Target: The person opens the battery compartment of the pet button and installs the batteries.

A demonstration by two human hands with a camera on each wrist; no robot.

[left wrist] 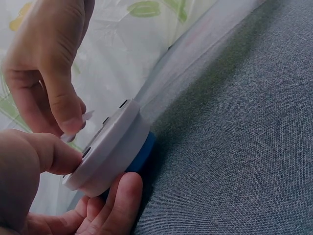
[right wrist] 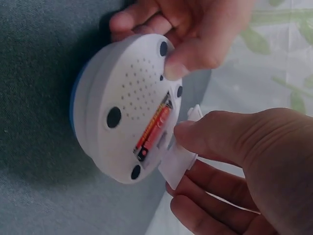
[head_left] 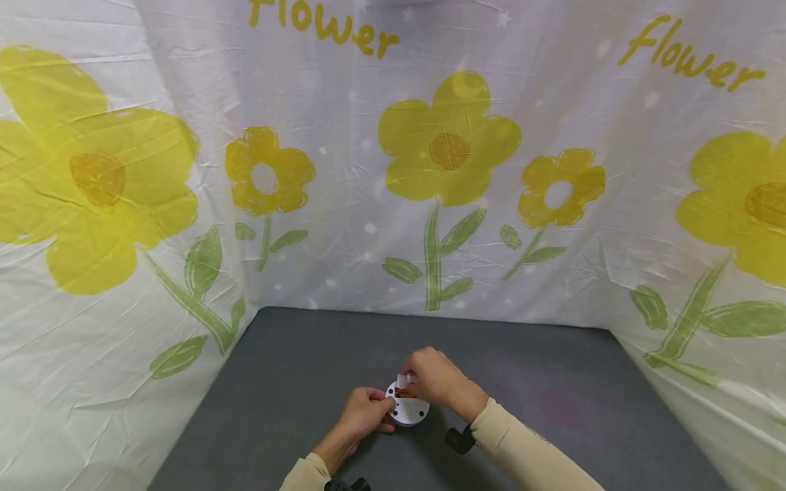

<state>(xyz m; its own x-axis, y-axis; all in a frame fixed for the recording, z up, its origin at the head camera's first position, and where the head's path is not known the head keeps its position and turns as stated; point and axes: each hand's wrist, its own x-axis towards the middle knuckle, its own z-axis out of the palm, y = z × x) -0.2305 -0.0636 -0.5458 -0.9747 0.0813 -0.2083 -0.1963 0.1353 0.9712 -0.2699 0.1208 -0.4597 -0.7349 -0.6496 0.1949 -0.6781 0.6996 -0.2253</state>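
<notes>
A round white device [head_left: 410,414] with speaker holes, several dark feet and a blue far side lies bottom-up on the dark table. My left hand [head_left: 364,413] grips its edge, the thumb on the white face and fingers beneath, as the left wrist view shows. In the right wrist view, red-and-orange battery wrapping [right wrist: 154,131] shows in the uncovered compartment; whether it is one battery or two, I cannot tell. Beside that opening my right hand [head_left: 437,376] pinches a small white battery cover [right wrist: 176,165] between thumb and fingers, tilted up from the face.
Dark grey fabric covers the tabletop [head_left: 307,368]. A white curtain [head_left: 344,225] printed with yellow flowers surrounds its back and sides. Dark wrist-camera mounts [head_left: 460,440] sit by both sleeves.
</notes>
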